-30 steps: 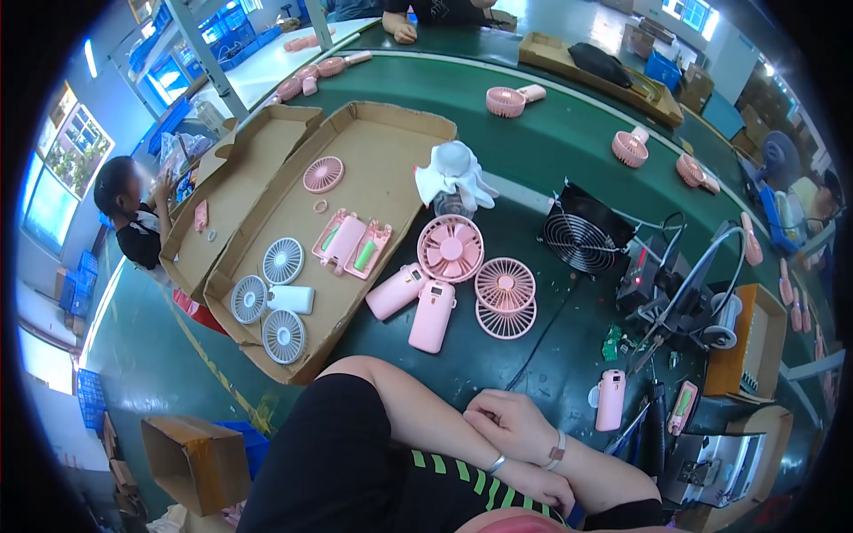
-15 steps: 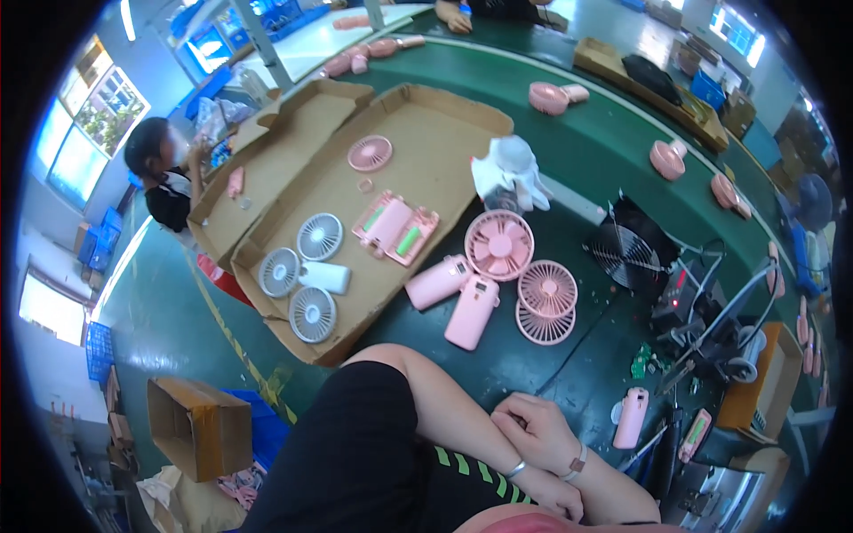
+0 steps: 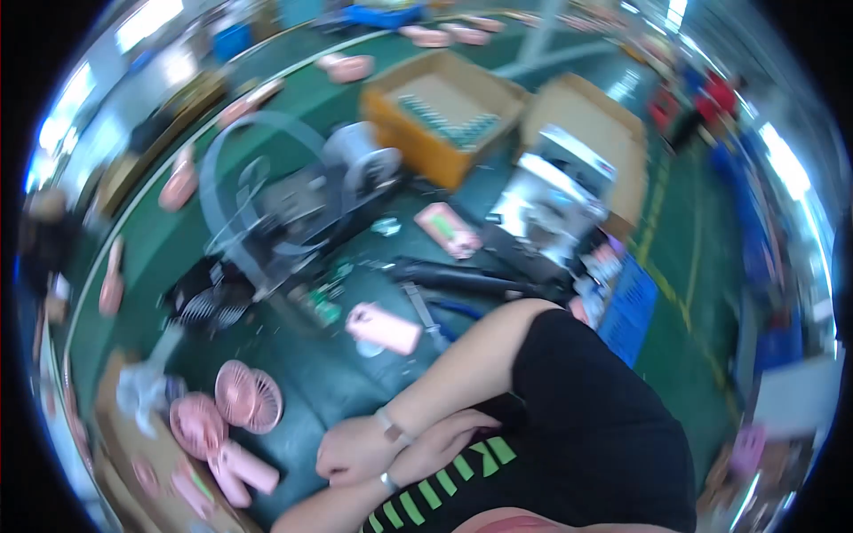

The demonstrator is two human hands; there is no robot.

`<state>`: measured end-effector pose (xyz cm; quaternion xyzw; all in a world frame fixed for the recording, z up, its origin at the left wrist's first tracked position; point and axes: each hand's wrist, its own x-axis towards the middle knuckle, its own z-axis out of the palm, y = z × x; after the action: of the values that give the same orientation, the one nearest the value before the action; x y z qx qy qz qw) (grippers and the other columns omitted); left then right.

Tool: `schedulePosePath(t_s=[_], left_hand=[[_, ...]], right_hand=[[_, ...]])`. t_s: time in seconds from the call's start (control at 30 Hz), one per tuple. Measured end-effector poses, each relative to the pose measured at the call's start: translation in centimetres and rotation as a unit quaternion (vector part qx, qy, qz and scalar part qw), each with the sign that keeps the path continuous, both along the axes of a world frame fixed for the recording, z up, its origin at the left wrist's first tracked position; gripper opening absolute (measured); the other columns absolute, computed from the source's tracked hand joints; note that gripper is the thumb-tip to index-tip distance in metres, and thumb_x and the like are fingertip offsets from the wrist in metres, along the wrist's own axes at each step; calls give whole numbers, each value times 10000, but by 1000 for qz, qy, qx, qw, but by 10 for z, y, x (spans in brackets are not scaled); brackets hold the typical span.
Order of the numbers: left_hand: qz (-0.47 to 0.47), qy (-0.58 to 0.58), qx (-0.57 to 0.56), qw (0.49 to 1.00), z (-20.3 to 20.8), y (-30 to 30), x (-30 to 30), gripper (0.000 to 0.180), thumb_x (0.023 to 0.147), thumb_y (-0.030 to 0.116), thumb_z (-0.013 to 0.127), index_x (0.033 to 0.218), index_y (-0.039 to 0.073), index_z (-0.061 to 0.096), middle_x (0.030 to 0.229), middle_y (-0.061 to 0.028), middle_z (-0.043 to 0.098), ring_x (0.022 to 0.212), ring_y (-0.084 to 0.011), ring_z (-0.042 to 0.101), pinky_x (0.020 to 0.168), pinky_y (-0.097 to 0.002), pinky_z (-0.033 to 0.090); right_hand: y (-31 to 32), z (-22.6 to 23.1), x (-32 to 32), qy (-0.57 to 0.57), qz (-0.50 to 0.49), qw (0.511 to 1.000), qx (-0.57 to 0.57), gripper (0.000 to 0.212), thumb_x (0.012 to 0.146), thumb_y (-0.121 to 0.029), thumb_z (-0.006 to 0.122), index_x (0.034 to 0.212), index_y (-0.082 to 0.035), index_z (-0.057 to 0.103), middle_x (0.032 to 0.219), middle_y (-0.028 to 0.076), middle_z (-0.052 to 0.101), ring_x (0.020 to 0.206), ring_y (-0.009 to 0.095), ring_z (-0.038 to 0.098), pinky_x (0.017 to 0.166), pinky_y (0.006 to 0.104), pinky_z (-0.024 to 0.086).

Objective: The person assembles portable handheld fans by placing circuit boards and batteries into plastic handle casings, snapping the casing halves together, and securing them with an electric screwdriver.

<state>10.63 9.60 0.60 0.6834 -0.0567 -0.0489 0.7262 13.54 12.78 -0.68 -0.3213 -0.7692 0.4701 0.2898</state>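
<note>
My forearms are crossed low over my lap at the bench edge. My right hand (image 3: 349, 449), with a square-faced band at its wrist, is closed in a loose curl and rests over my left forearm, with nothing seen in it. My left hand (image 3: 449, 437), a silver bangle at its wrist, lies with fingers stretched out by my dark clothing. Left of them lie pink fan handles (image 3: 251, 469), a pink fan head (image 3: 197, 425) and round pink grilles (image 3: 235, 391). Another pink handle (image 3: 391, 329) lies beyond my right hand. Neither hand touches these parts.
A black screwdriver-like tool (image 3: 453, 274), green circuit boards (image 3: 325, 308) and an opened pink handle (image 3: 444, 229) lie farther off. Behind are a black cooling fan (image 3: 211, 300), cabled equipment and an orange-brown carton (image 3: 418, 147). Pink fans (image 3: 180, 180) line the far green belt.
My view has swung to the right, so the bench's right side now fills the middle and the cardboard tray is at the lower left. My arms stay crossed; nothing was picked up.
</note>
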Motion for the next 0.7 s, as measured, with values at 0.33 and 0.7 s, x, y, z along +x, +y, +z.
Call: schedulePosePath(t_s=[0.33, 0.7], left_hand=[[0, 56, 69, 996, 20, -9, 0, 309, 922, -57, 417, 1171, 7, 587, 1099, -120, 620, 1008, -209, 590, 903, -286, 456], [17, 49, 87, 995, 20, -8, 0, 299, 906, -69, 438, 1144, 4, 605, 1089, -121, 638, 1013, -224, 603, 903, -296, 461]], right_hand=[[0, -8, -16, -45, -19, 998, 43, 240, 717, -224, 557, 726, -17, 679, 696, 193, 643, 629, 346, 610, 597, 456, 473], [5, -14, -20, -40, -13, 998, 46, 256, 717, -250, 569, 710, -23, 686, 708, 183, 656, 652, 323, 620, 618, 429, 483]])
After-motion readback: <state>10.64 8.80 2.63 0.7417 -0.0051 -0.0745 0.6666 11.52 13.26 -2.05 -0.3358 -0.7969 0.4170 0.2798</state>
